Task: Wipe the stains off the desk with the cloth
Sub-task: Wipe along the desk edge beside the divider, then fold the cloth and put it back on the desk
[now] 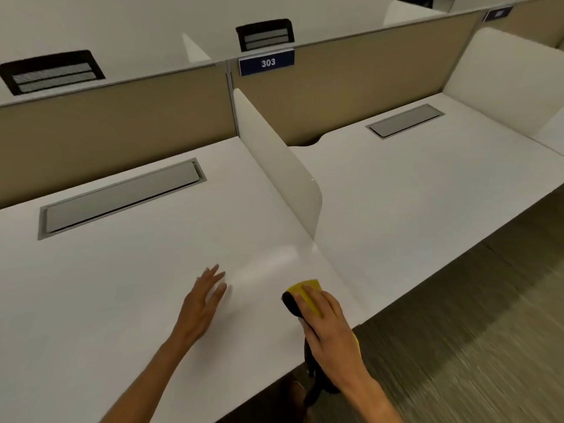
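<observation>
We have our right hand point(325, 319) pressed flat on the yellow-and-black cloth point(305, 293), fingers closed over it near the front right corner of the white surface point(122, 285), beside the divider panel point(280, 169). Our left hand point(203, 302) rests open, holding nothing. We see no stains, so the wiping looks nearly finished, though faint marks could escape us.

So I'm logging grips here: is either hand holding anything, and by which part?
The right hand presses its palm on top of the yellow cloth on the desk. The left hand holds nothing.
</observation>
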Motion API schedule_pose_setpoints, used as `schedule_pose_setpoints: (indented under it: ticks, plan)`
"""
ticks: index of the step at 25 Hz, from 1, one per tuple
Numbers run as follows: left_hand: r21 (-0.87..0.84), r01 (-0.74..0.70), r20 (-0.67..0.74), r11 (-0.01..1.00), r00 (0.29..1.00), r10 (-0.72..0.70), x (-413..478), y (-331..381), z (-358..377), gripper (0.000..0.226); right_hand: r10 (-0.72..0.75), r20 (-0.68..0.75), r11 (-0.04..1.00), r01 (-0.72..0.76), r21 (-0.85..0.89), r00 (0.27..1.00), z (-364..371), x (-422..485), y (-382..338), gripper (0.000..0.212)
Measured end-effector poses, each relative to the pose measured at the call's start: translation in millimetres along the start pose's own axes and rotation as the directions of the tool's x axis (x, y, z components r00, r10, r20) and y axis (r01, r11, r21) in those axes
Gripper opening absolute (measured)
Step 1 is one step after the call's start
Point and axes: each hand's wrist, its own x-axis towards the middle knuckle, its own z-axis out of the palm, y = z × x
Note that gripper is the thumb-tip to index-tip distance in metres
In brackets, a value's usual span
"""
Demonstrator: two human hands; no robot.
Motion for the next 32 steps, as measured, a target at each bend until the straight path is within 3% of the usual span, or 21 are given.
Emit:
schedule_pose_setpoints:
  ticks: [3, 7, 12, 15, 17, 19, 20, 21, 22, 23, 24, 25, 27, 29, 32]
  plan:
    - [-0.196, 0.096, 0.067, 0.976, 0.994, -0.085, -25.2, 36.3, -8.7, 0.042, -0.195, 0.07, 0.981, 0.195, 0.012, 0.978, 6.8, 24.2, -35.5, 0.051]
    - [-0.251, 0.17, 0.221, 0.953, 0.969, -0.115, -40.8, 84.0, -28.0, 0.067, -0.383, 0.066, 0.923, 0.385, -0.018, 0.921, 9.9, 42.6, -73.9, 0.059]
    - [-0.297, 0.156, 0.086, 0.942, 0.987, -0.136, -55.8, 105.7, -51.4, 0.034, -0.488, -0.021, 0.87, 0.488, 0.066, 0.873, 15.4, 58.8, -96.4, 0.062]
    - [-0.2, 0.091, -0.022, 0.976, 0.995, -0.097, -62.7, 117.4, -59.1, 0.025, -0.535, 0.02, 0.844, 0.533, 0.061, 0.845, 18.5, 64.3, -93.4, 0.06]
    - [-0.097, 0.011, -0.082, 0.995, 0.996, -0.019, -68.1, 126.4, -61.0, 0.019, -0.442, -0.017, 0.886, 0.44, 0.148, 0.897, 16.9, 61.2, -85.5, 0.062]
    - [-0.071, -0.049, -0.115, 0.996, 0.992, 0.041, -71.8, 134.4, -62.7, 0.014, -0.151, -0.075, 0.906, 0.168, 0.388, 0.986, 12.8, 56.7, -78.9, 0.061]
    - [-0.07, -0.074, -0.139, 0.995, 0.988, 0.064, -73.3, 137.7, -64.7, 0.012, 0.054, -0.053, 0.864, -0.02, 0.503, 0.997, 10.4, 55.4, -76.4, 0.06]
    - [-0.08, -0.097, -0.17, 0.992, 0.982, 0.082, -75.5, 141.7, -67.8, 0.012, 0.27, 0.041, 0.77, -0.241, 0.591, 0.962, 6.8, 56.1, -75.8, 0.063]
    - [-0.107, -0.116, -0.203, 0.987, 0.975, 0.092, -77.7, 145.2, -71.2, 0.013, 0.443, 0.207, 0.61, -0.462, 0.643, 0.872, 3.6, 57.0, -76.9, 0.069]
    - [-0.152, -0.132, -0.232, 0.98, 0.968, 0.095, -80.3, 148.6, -74.9, 0.015, 0.52, 0.401, 0.394, -0.628, 0.671, 0.754, 1.5, 58.3, -79.0, 0.076]
    - [-0.204, -0.149, -0.252, 0.968, 0.963, 0.096, -83.0, 151.6, -78.5, 0.02, 0.503, 0.561, 0.186, -0.716, 0.673, 0.658, 0.1, 59.0, -81.3, 0.077]
    - [-0.257, -0.167, -0.267, 0.952, 0.959, 0.096, -85.8, 153.8, -81.3, 0.024, 0.451, 0.652, 0.04, -0.744, 0.667, 0.61, -2.2, 58.9, -84.5, 0.075]
    - [-0.332, -0.184, -0.291, 0.925, 0.953, 0.085, -90.6, 153.7, -87.1, 0.025, 0.387, 0.675, -0.061, -0.713, 0.698, 0.628, -9.6, 56.2, -94.1, 0.068]
    - [-0.364, -0.177, -0.324, 0.915, 0.945, 0.054, -92.8, 147.6, -92.2, 0.019, 0.399, 0.575, -0.025, -0.618, 0.786, 0.714, -15.2, 56.3, -100.5, 0.055]
    - [-0.391, -0.146, -0.375, 0.909, 0.927, -0.012, -95.5, 134.9, -100.1, 0.018, 0.378, 0.4, 0.192, -0.494, 0.848, 0.835, -24.5, 57.0, -109.2, 0.041]
